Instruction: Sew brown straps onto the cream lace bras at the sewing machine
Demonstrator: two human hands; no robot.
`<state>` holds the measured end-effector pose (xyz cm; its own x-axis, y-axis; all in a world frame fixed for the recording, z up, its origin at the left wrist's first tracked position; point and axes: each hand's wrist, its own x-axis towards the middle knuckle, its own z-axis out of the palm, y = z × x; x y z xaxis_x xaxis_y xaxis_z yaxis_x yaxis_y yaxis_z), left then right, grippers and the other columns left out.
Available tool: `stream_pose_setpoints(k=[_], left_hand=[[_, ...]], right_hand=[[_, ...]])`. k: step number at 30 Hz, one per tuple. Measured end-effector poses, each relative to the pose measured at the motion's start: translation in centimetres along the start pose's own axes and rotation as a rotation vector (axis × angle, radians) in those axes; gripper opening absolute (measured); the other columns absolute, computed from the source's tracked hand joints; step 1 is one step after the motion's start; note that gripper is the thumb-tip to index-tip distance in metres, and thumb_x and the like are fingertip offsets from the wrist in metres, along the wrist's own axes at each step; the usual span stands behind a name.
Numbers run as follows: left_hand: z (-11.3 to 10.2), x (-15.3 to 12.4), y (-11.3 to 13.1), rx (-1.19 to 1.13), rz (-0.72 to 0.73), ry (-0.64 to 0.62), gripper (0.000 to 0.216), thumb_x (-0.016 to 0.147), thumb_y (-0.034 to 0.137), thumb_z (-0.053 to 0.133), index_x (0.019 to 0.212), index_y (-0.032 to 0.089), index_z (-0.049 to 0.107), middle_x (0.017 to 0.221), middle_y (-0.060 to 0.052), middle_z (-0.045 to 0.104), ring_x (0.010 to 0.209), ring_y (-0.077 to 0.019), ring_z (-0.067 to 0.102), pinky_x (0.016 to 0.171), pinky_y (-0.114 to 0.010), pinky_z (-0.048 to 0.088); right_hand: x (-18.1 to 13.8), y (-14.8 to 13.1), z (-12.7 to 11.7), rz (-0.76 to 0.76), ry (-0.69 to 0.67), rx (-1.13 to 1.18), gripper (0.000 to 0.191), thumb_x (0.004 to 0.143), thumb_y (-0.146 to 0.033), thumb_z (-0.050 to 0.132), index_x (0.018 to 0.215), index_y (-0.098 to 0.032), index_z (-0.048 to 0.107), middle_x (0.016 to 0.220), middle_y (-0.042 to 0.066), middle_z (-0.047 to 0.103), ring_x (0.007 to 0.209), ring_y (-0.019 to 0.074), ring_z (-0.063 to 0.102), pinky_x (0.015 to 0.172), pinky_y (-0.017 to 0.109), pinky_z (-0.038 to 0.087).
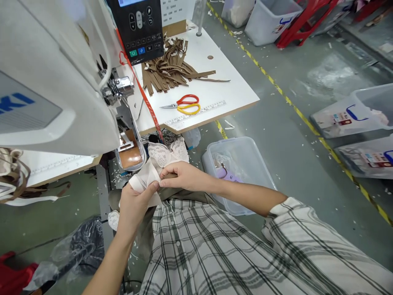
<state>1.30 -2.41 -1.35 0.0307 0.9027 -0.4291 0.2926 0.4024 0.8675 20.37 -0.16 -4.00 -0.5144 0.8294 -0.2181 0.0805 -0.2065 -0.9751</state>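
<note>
My left hand and my right hand both pinch a pale lace garment piece in front of my lap, fingers closed on the fabric. The piece lies just below the arm of a white sewing machine, near its metal post and presser area. A red strap hangs down from the machine toward the lace. My plaid shirt fills the lower part of the head view.
On the white table lie brown fabric strips, red and yellow scissors and a ruler strip. A black control panel stands behind. A clear plastic bin sits on the floor at right; more bins beyond the yellow line.
</note>
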Motion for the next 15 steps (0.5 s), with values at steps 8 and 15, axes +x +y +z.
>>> stream_pose_setpoints(k=[8,15], left_hand=[[-0.2,-1.4,-1.1,-0.536,0.065,0.054,0.044,0.070,0.052,0.077,0.104,0.025,0.068,0.102,-0.005,0.073,0.094,-0.0255,0.066,0.079,-0.034,0.054],[-1.3,-2.8,-1.7,-0.725,0.093,0.086,0.107,0.062,0.098,0.026,0.153,0.044,0.007,0.140,-0.009,0.057,0.119,-0.0355,0.060,0.090,-0.050,0.052]], right_hand=[[0.5,-3.8,-0.9,-0.027,-0.048,0.038,0.009,0.080,-0.025,0.063,0.082,-0.016,0.066,0.064,-0.005,0.057,0.057,0.0078,0.048,0.056,0.021,0.037],[4.5,-10.1,-2.2,-0.058,-0.398,-0.111,0.011,0.078,-0.026,0.064,0.086,-0.018,0.067,0.071,-0.003,0.061,0.063,0.0090,0.053,0.059,0.022,0.040]])
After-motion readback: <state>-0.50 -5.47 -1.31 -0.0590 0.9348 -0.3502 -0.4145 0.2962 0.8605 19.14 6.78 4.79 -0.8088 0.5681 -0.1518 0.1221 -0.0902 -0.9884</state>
